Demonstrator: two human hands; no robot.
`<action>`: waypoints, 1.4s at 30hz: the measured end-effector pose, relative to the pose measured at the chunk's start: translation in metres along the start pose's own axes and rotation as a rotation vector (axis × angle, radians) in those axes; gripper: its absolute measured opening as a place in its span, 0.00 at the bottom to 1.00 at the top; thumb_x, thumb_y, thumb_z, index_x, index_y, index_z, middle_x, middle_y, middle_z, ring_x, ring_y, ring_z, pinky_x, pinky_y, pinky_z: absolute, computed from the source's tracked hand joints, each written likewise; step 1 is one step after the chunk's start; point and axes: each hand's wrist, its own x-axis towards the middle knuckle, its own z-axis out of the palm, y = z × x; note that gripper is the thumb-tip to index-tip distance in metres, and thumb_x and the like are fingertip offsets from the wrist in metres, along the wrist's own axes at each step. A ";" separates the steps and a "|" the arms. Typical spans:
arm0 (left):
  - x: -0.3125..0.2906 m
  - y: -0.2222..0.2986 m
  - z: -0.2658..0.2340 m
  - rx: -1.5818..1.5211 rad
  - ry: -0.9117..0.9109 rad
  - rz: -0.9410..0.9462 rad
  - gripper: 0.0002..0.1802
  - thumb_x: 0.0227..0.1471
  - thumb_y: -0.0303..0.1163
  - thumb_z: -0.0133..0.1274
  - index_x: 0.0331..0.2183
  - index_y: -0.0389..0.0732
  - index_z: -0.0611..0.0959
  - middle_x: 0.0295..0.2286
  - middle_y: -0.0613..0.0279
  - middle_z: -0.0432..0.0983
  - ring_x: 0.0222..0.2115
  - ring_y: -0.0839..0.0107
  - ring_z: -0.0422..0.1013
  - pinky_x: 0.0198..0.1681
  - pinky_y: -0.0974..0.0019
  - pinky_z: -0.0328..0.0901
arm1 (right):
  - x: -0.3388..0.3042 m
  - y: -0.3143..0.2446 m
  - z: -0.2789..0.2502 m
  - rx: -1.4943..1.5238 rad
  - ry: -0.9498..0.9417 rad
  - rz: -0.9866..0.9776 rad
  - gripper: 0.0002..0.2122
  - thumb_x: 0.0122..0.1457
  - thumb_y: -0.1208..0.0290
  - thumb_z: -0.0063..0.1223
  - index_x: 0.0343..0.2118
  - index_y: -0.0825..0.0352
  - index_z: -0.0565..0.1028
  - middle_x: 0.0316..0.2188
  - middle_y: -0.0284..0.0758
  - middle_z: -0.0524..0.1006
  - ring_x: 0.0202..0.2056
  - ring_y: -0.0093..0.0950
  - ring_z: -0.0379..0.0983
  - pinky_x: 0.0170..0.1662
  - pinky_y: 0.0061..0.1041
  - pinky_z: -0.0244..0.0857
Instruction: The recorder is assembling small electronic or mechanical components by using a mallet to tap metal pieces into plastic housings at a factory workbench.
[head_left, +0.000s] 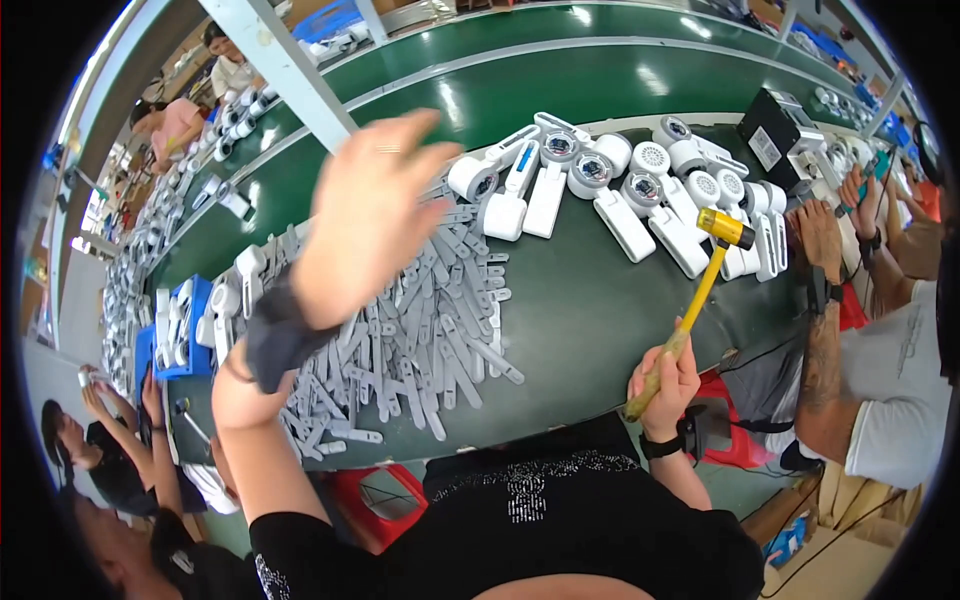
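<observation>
My left hand (375,205) is raised over a heap of flat grey plastic strips (415,335), slightly smeared by motion. Its fingers are spread and nothing shows in them. In my right hand (665,385) is a small mallet (707,285) with a yellow handle and a yellow and black head, held upright by the lower end of its handle near the table's front edge. Beyond the mallet lie several white handheld devices (625,225) with round heads, like small fans. Some heads are uncovered and show their insides; one device (520,170) has a blue piece in its handle.
A green conveyor belt (560,75) runs behind the bench. At left, a blue bin (200,300) holds white devices. A black box (775,135) stands at back right. A co-worker's hand (820,240) rests near the devices at right. Red stools (375,505) stand below the table.
</observation>
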 end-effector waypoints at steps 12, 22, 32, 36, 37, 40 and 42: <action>0.072 0.178 0.228 -0.450 -0.160 -0.159 0.26 0.37 0.43 0.63 0.41 0.44 0.79 0.42 0.54 0.71 0.45 0.57 0.66 0.35 0.52 0.66 | -0.001 -0.002 -0.011 0.139 -0.103 0.023 0.25 0.67 0.70 0.36 0.65 0.64 0.48 0.22 0.34 0.67 0.13 0.20 0.60 0.14 0.20 0.59; 0.077 0.204 0.232 -0.371 -0.110 -0.259 0.43 0.34 0.58 0.63 0.53 0.55 0.73 0.47 0.55 0.66 0.46 0.56 0.61 0.33 0.51 0.64 | -0.002 -0.005 -0.016 0.153 -0.136 0.022 0.25 0.67 0.70 0.36 0.65 0.65 0.48 0.23 0.34 0.67 0.13 0.20 0.60 0.15 0.20 0.59; 0.074 0.204 0.214 -0.331 -0.251 -0.162 0.46 0.32 0.64 0.61 0.54 0.56 0.72 0.50 0.52 0.66 0.50 0.56 0.61 0.39 0.49 0.66 | -0.003 0.005 -0.016 0.185 -0.121 0.029 0.24 0.66 0.71 0.37 0.65 0.63 0.50 0.24 0.34 0.67 0.14 0.22 0.62 0.16 0.22 0.60; 0.049 0.198 0.187 -0.314 -0.236 -0.075 0.48 0.28 0.59 0.66 0.54 0.55 0.72 0.45 0.53 0.66 0.48 0.56 0.61 0.38 0.52 0.68 | -0.003 0.005 -0.015 0.220 -0.137 -0.016 0.24 0.67 0.71 0.36 0.65 0.64 0.51 0.25 0.36 0.67 0.14 0.22 0.62 0.16 0.21 0.60; 0.042 0.197 0.183 -0.318 -0.245 -0.059 0.48 0.27 0.58 0.66 0.54 0.55 0.72 0.44 0.53 0.66 0.48 0.56 0.61 0.38 0.52 0.68 | -0.004 0.004 -0.016 0.214 -0.124 -0.020 0.24 0.67 0.71 0.36 0.65 0.64 0.51 0.25 0.36 0.67 0.14 0.22 0.62 0.16 0.21 0.60; 0.027 0.191 0.163 -0.401 -0.291 0.029 0.48 0.29 0.55 0.67 0.55 0.53 0.71 0.44 0.54 0.65 0.47 0.55 0.62 0.41 0.52 0.68 | -0.006 -0.001 -0.018 0.204 -0.099 -0.031 0.23 0.67 0.71 0.35 0.64 0.64 0.51 0.25 0.35 0.67 0.14 0.22 0.62 0.16 0.21 0.60; 0.014 0.179 0.150 -0.446 -0.319 0.069 0.47 0.30 0.48 0.68 0.55 0.56 0.70 0.46 0.55 0.66 0.46 0.54 0.62 0.44 0.54 0.68 | -0.006 -0.004 -0.016 0.189 -0.082 -0.031 0.23 0.67 0.71 0.35 0.64 0.65 0.51 0.24 0.35 0.67 0.14 0.22 0.62 0.16 0.20 0.60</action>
